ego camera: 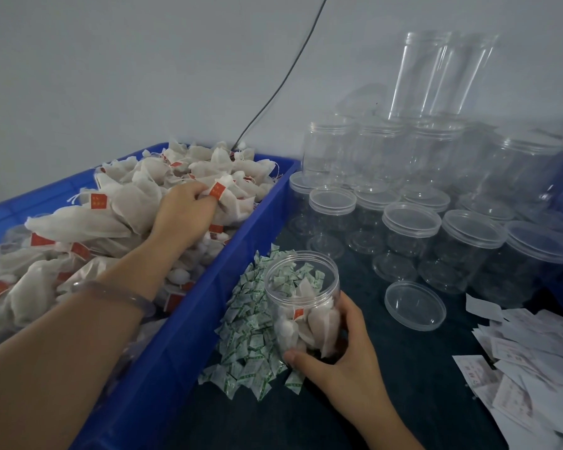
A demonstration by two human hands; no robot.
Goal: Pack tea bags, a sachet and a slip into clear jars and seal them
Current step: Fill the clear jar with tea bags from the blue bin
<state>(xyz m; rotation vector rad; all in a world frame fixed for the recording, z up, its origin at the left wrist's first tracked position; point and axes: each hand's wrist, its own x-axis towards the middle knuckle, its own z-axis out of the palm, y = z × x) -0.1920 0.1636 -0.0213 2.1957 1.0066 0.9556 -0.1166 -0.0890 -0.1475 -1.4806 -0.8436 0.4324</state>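
A blue crate [189, 323] on the left is heaped with white tea bags [78, 219] bearing red tags. My left hand [184, 216] reaches into the heap, fingers pinching a tea bag [223, 190] by its red tag. My right hand [338, 355] grips an open clear jar [303, 297], tilted toward the crate and holding several tea bags. Beside the jar lies a pile of green-and-white sachets [251, 339]. A loose clear lid [415, 305] lies on the dark table to the right. White paper slips [527, 365] are scattered at the far right.
Many empty clear jars [410, 228], some lidded, stand behind the lid, with taller stacked jars [436, 73] against the wall. A dark cable [283, 79] runs down the wall to the crate's back corner. Dark table surface [403, 384] shows in front.
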